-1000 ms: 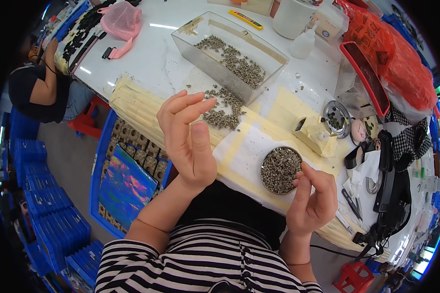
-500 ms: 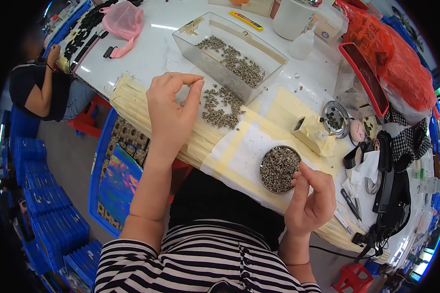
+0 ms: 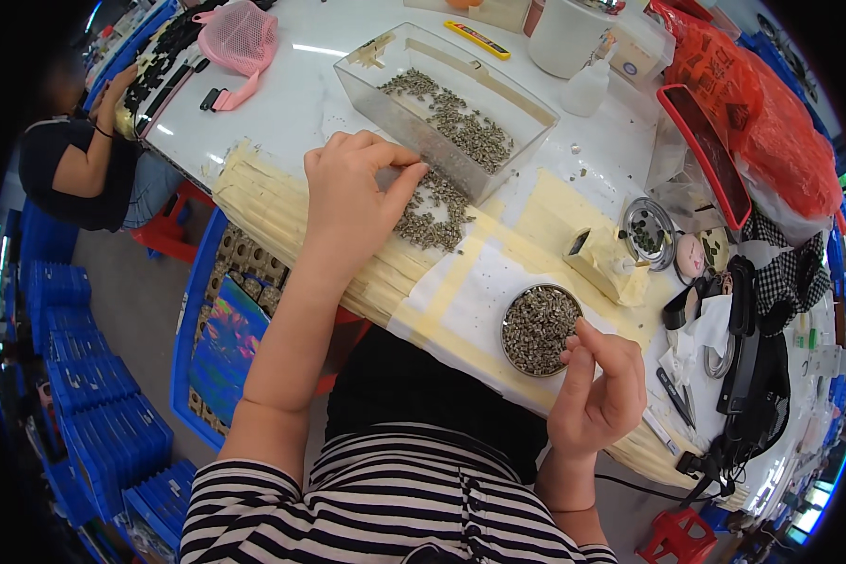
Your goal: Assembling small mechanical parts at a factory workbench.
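Observation:
My left hand [image 3: 359,202] reaches over a loose pile of small silvery metal parts [image 3: 434,226] on the table, thumb and forefinger pinched at its far edge. Whatever sits between those fingertips is too small to make out. Just beyond the pile stands a clear plastic box [image 3: 367,89] with more of the same parts scattered inside. My right hand [image 3: 600,390] is closed in a pinch beside the rim of a round tin [image 3: 541,329] filled with similar metal parts. Its fingertips hide anything they hold.
Taped cream paper [image 3: 282,211] covers the table's near edge. To the right are a yellow-wrapped block [image 3: 606,268], a round dish of dark pieces [image 3: 647,230] and a red-rimmed container [image 3: 705,155]. A yellow cutter [image 3: 477,40] lies behind the box. A co-worker [image 3: 75,179] sits at far left.
My left hand has moved right to the pile, and its thumb and forefinger have come together. My right hand stays by the tin almost unchanged. The co-worker's hands have shifted.

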`<state>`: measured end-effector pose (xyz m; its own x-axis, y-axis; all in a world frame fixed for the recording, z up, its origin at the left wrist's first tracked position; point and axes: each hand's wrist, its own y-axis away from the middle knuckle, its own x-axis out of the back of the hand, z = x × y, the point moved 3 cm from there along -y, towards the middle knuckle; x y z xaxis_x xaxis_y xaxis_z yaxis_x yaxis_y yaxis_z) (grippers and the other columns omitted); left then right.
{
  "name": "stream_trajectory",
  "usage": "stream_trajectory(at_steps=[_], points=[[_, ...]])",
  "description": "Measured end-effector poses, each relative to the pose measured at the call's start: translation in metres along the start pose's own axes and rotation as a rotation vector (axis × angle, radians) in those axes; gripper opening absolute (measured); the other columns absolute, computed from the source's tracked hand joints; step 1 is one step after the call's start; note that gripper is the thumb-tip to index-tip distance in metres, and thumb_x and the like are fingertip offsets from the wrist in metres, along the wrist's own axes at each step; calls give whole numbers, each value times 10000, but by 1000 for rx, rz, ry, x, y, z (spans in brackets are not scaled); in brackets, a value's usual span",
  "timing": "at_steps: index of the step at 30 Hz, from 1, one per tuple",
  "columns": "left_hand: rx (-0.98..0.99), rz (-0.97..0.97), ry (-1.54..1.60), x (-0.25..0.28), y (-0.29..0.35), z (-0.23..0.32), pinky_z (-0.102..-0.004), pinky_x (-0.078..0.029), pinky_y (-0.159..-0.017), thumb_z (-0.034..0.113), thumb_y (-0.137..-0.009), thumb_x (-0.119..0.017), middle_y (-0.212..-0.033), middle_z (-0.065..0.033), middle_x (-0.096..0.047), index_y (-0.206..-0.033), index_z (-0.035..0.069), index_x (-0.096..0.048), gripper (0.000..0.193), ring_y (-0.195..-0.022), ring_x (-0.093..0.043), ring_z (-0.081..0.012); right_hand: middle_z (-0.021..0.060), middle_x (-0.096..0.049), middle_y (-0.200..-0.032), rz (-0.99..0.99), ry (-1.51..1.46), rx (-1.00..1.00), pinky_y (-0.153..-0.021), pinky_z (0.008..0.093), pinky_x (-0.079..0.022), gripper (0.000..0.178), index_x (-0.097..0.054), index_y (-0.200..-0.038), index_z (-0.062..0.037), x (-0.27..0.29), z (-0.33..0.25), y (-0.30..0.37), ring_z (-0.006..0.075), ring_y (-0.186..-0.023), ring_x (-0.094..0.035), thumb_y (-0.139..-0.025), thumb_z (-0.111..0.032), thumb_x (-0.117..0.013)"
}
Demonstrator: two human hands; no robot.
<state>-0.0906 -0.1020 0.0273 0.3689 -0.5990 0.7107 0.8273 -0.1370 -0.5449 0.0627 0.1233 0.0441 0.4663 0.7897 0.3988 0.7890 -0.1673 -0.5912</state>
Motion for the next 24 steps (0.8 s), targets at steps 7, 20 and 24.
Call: stream_trajectory(at_steps=[7, 20, 24], points=[[27, -44, 58, -1, -2, -5, -383, -334, -825, 179, -819, -702, -774, 1, -648, -795, 111, -717, 73, -814, -576, -210, 115, -615, -836, -25, 11, 7, -650, 233, -475, 212, -674, -1050, 67, -1, -1, 1, 136, -709, -587, -880, 99, -551], [40, 2, 155, -2, -1, -5, -371, -330, -837, 169, -819, -690, -748, 4, -641, -789, 92, -663, 87, -768, -585, -193, 111, -664, -789, 35, 0, -7, -604, 232, -478, 226, -710, -1018, 32, -2, 2, 1, 161, -661, -609, -806, 100, -669], [67, 37, 220, 1, -1, -2, -358, -345, -854, 161, -824, -693, -752, 6, -663, -792, 85, -655, 90, -729, -603, -167, 108, -658, -787, 42, 0, -10, -594, 233, -470, 233, -714, -1016, 26, -2, 4, 1, 160, -649, -597, -800, 102, -676]])
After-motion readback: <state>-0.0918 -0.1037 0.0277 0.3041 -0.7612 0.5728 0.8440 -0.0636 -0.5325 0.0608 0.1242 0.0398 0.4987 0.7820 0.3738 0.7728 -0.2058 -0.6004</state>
